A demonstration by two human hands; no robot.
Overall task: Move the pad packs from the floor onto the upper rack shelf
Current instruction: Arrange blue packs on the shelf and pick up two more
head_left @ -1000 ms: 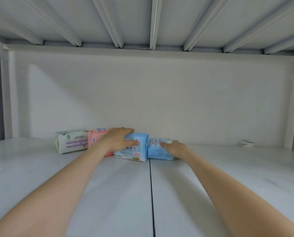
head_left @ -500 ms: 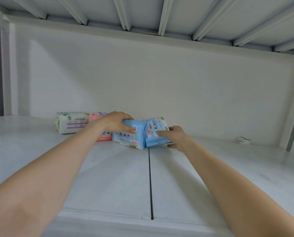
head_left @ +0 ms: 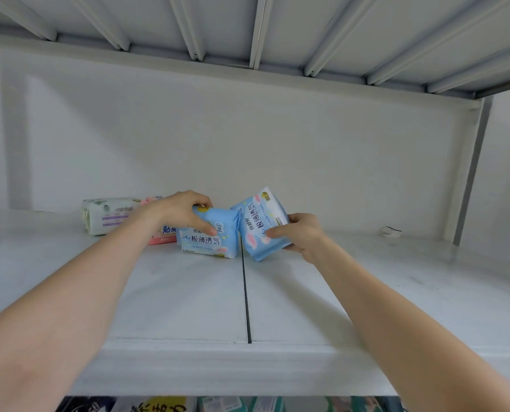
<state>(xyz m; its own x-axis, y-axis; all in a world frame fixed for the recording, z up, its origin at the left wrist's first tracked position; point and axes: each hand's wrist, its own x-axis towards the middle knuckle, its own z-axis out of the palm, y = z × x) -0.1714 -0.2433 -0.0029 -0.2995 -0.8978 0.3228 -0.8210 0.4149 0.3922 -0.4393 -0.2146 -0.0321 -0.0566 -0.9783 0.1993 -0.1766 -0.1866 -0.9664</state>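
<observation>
Looking from the head camera, we see four packs at the back of the white upper shelf board (head_left: 188,298). Our left hand (head_left: 182,209) grips the light blue soft-plastic pad pack (head_left: 209,243) that stands upright on the board, with fingers curled over its top and the thumb on its printed face. Our right hand (head_left: 302,236) pinches a second light blue pad pack (head_left: 259,224), thumb in front and fingers behind. This pack is tilted, its top leaning right, and we cannot tell whether its lower corner touches the board. Behind our left wrist a pink pad pack (head_left: 160,237) stands just beside a white and green pad pack (head_left: 108,217). A small white scrap (head_left: 392,231) lies well apart to the right.
</observation>
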